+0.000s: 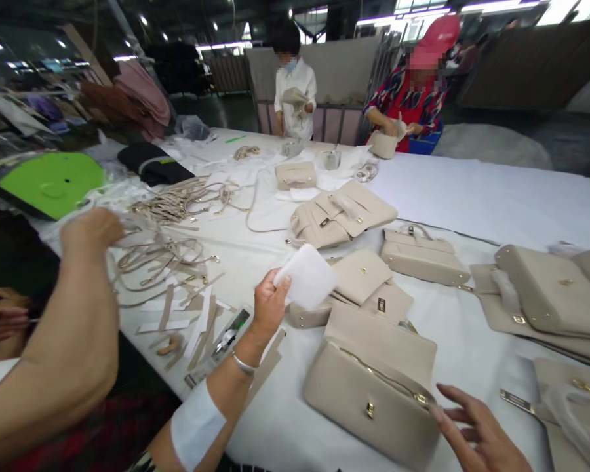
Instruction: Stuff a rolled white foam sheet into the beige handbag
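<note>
between left hand [268,307], pinching white pad [309,278], and spread right hand [479,429] lies a beige bag [349,396].

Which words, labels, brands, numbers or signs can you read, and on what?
None legible.
Black bundle: green marking, too small and blurred to read.
Small dark plate on a beige bag piece: too small to read.
White sheet in the left hand: no text visible.

My head-worn camera looks forward and down across the table [472,196], close above my left hand [269,303] and right hand [479,426]; the far hall [233,105] seems dim.
</note>
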Available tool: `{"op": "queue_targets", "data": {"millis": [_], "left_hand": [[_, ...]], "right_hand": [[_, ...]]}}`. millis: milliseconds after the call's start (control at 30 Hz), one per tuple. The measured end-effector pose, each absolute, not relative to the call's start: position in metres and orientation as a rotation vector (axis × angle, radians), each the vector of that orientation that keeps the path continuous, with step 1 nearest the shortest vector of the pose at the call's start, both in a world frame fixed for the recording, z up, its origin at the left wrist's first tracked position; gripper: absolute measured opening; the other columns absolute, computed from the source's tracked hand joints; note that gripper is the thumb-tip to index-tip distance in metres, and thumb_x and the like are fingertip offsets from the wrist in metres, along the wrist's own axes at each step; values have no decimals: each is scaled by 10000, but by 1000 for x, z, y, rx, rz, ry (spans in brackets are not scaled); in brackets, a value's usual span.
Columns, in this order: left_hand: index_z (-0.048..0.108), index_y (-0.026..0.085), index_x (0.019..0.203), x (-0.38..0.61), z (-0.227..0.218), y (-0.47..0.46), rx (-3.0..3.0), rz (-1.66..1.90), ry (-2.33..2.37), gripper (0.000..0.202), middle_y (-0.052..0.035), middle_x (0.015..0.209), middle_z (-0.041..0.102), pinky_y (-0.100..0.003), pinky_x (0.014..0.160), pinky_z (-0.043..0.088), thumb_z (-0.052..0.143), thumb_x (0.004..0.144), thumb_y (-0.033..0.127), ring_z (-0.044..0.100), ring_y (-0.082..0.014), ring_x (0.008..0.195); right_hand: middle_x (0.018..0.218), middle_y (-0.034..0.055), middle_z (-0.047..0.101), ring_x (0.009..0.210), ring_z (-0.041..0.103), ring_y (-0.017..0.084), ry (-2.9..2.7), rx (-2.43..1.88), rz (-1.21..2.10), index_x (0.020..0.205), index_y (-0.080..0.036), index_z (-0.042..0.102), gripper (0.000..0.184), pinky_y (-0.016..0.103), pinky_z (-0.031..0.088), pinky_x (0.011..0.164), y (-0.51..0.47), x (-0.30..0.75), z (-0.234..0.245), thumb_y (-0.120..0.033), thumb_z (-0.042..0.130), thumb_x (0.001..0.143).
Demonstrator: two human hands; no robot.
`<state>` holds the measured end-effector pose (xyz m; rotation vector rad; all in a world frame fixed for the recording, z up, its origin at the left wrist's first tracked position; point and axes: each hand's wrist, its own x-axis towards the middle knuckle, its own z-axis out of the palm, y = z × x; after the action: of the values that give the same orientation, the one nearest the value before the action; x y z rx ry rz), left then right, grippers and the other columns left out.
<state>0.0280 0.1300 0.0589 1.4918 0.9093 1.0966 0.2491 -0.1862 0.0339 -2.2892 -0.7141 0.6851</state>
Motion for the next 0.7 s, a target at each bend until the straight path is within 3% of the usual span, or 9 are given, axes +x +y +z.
{"op": "queue_targets", "data": {"millis": [100, 167, 300, 467, 600, 700], "left_hand": [[540, 172, 1033, 25, 84, 98, 1006, 964, 657, 298, -44, 943, 649, -291, 761, 486, 611, 815, 361, 610, -162, 811], [551, 166, 1046, 23, 93, 73, 904, 873, 590, 319, -47, 966, 653, -269, 755, 485, 658, 786, 317, 612, -156, 825], [577, 149, 1092, 10, 100, 30, 879, 752, 536, 371, -61, 961, 667, -281, 794, 481, 685, 766, 286, 609, -185, 892], [614, 101, 1080, -8, 103, 2, 650, 498, 381, 577, -129, 1016, 658, -383, 893, 457, 507, 816, 603, 575, -273, 1017], [571, 144, 1179, -13, 98, -24, 491, 311, 261, 443, -106, 1135, 624, -442, 1019, 357, 576, 831, 419, 505, -279, 1152], [510, 137, 1258, -19, 93, -42, 389, 152, 101, 630, -126, 1242, 560, -502, 1067, 271, 622, 767, 516, 421, -319, 1239]], "right_hand": [[1255, 106, 532, 1049, 559, 289, -628, -1949, 676, 1294, -266, 447, 747, 382, 514, 815, -151, 211, 61, -583, 685, 661], [1367, 117, 439, 1132, 507, 305, -590, -1574, 849, 1317, -254, 422, 791, 423, 485, 887, -129, 184, 75, -560, 718, 650], [1203, 119, 594, 1059, 562, 271, -344, -1116, 1058, 1249, -203, 515, 640, 420, 460, 923, -113, 147, 81, -419, 752, 695], [1005, 81, 686, 929, 611, 219, -213, -1120, 1001, 1056, -170, 654, 438, 344, 480, 878, -140, 135, 68, -288, 802, 662], [956, 68, 695, 862, 617, 209, -189, -1234, 917, 1020, -170, 676, 418, 329, 501, 816, -163, 135, 61, -299, 812, 647], [913, 64, 698, 819, 614, 210, -242, -1298, 900, 997, -172, 687, 377, 331, 510, 775, -181, 135, 58, -302, 800, 662]]}}
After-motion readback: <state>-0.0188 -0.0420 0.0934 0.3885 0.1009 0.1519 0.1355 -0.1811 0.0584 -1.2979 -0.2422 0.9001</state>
